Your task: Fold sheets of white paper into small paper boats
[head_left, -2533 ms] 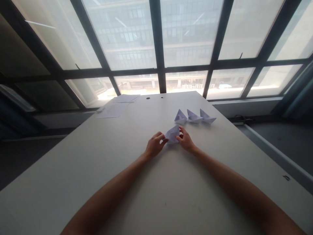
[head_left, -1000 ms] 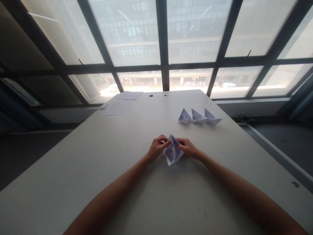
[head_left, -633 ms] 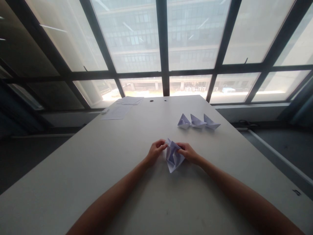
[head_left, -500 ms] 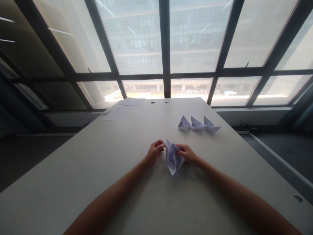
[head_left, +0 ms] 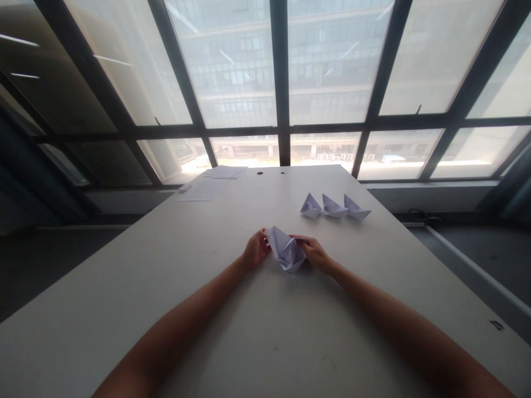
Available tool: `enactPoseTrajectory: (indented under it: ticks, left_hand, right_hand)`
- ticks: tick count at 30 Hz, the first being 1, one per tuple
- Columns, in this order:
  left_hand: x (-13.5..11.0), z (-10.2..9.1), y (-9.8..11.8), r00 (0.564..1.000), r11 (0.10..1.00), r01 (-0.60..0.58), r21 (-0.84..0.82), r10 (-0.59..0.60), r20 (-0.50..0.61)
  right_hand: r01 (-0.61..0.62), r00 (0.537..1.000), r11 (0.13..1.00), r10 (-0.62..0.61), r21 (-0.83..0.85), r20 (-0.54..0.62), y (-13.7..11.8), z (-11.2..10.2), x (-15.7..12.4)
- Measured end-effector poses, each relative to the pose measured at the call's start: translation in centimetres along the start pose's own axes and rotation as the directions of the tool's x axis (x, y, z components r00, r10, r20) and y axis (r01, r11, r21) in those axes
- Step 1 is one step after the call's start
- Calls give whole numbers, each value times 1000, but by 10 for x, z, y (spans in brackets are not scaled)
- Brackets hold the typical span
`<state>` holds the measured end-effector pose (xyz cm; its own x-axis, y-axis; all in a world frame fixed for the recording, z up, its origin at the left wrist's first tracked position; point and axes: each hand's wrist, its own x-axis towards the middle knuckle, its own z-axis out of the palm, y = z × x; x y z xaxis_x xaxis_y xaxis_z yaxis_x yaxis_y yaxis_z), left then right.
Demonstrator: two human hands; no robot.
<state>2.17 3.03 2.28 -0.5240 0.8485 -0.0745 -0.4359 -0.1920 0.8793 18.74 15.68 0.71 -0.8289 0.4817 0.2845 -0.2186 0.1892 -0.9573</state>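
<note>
A folded white paper boat [head_left: 284, 250] is held between my two hands over the middle of the table, its folds partly spread. My left hand [head_left: 255, 250] grips its left side, the fingers curled behind the paper and partly hidden. On the opposite side my right hand [head_left: 312, 252] pinches the right edge, thumb and fingers closed on it. Beyond my right hand, three finished paper boats stand in a row: a left one [head_left: 311, 206], a middle one [head_left: 333, 207] and a right one [head_left: 355, 208].
Flat white paper sheets [head_left: 202, 189] lie at the far left of the long white table [head_left: 199, 309]. Two small dark round holes, one of them a larger hole [head_left: 260, 173], sit near the far edge. Large windows [head_left: 232, 66] rise behind the table.
The paper boat has turned, and its left side is pulled outward and opened wider. My left hand has moved slightly left with it; my right hand still holds the right side.
</note>
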Motion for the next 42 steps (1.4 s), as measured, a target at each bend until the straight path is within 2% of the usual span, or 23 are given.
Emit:
enactPoseTrajectory:
  ticks: [3, 6, 10, 13, 16, 19, 22, 25, 28, 32, 35, 38, 40, 42]
  left_hand:
    - [1, 3, -6, 996, 985, -86, 147, 88, -7]
    - [0, 5, -11, 985, 927, -175, 330, 166, 57]
    - [-3, 6, -14, 974, 860, -214, 463, 153, 167]
    - [-4, 7, -17, 965, 805, -235, 544, 127, 229]
    - [-3, 7, -20, 950, 748, -303, 591, 188, 249]
    - [-1, 7, -20, 940, 728, -340, 595, 235, 249]
    - [2, 7, -19, 947, 727, -320, 607, 225, 230]
    - [4, 7, -18, 956, 687, -292, 665, 215, 198]
    - [3, 5, -16, 969, 662, -239, 710, 205, 135]
    - [1, 4, -14, 976, 690, -202, 695, 205, 81]
    - [2, 4, -14, 981, 770, -176, 613, 192, 40]
    - [3, 5, -14, 978, 829, -164, 535, 206, -19]
    - [4, 5, -14, 970, 811, -180, 556, 239, -35]
    - [4, 5, -15, 964, 774, -216, 595, 267, 1]
  right_hand:
    - [-31, 997, 999, 28, -41, -75, 9, 0, 2]
    - [-15, 993, 995, 3, -97, -114, 17, -1, 4]
    - [49, 986, 979, -78, -197, -145, 16, 0, 4]
    - [86, 987, 964, -117, -253, -108, 9, 4, 0]
    - [144, 987, 954, -157, -264, -31, 2, 8, -3]
    - [135, 987, 961, -151, -243, -48, 3, 8, -2]
    - [56, 985, 981, -84, -186, -148, 9, 3, 2]
    - [-2, 974, 990, -30, -142, -223, 13, -2, 6]
    - [-28, 968, 995, 2, -100, -251, 14, -4, 7]
    - [-101, 961, 995, 95, -8, -258, 11, -6, 6]
    - [-148, 968, 989, 150, 26, -202, 8, -7, 4]
    - [-144, 989, 989, 145, 37, -39, 8, -5, 1]
    - [-122, 992, 992, 122, 18, 42, 8, -2, 0]
    - [-74, 996, 997, 75, -26, 44, 9, 0, 0]
